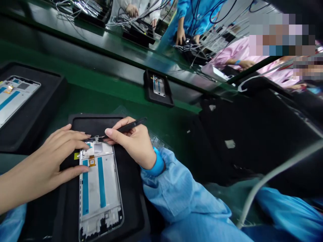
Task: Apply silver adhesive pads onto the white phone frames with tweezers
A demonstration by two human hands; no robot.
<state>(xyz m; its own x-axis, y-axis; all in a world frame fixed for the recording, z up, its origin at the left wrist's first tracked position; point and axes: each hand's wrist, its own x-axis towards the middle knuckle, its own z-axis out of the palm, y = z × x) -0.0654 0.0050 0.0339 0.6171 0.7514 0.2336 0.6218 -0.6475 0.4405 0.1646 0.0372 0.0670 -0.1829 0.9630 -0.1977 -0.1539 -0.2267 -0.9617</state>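
Black tweezers [131, 125] in right hand [135, 144], left hand [51, 156] on phone frame [99, 190].

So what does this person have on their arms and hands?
The left hand and right hand are bare, with no gloves. The right arm wears a loose, wrinkled light-blue fabric sleeve ending in a snug, brighter blue cuff. The left forearm is uncovered down to a light-blue sleeve.
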